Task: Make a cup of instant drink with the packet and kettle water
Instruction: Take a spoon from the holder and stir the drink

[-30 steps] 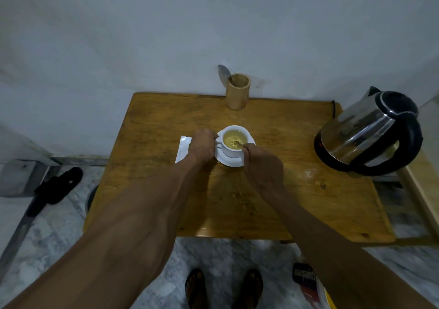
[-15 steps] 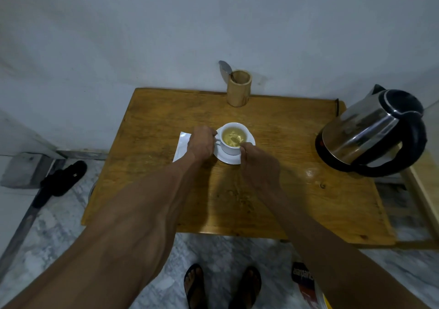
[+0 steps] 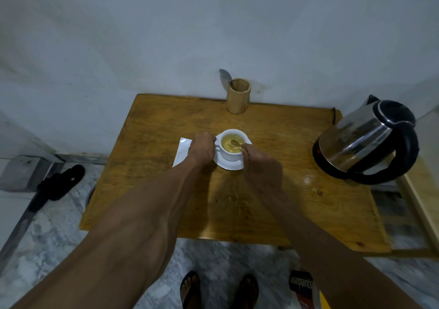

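A white cup (image 3: 228, 154) of yellowish drink stands on a white saucer (image 3: 231, 165) in the middle of the wooden table (image 3: 152, 123). My left hand (image 3: 202, 149) grips the cup's handle on its left side. My right hand (image 3: 260, 166) pinches a small spoon (image 3: 236, 143) whose bowl dips into the drink. The white packet (image 3: 181, 150) lies flat on the table, partly hidden under my left hand. A steel kettle (image 3: 363, 142) with a black handle sits at the right edge of the table.
A bamboo holder (image 3: 238, 95) with a spoon in it stands at the table's back edge against the wall. A black sandal (image 3: 59, 185) lies on the floor to the left. My sandalled feet (image 3: 218, 289) and a printed container (image 3: 304, 287) are below the table's front edge.
The spoon has shifted inside the cup as my right hand stirs. My left hand stays on the cup's handle. The camera has tipped slightly.
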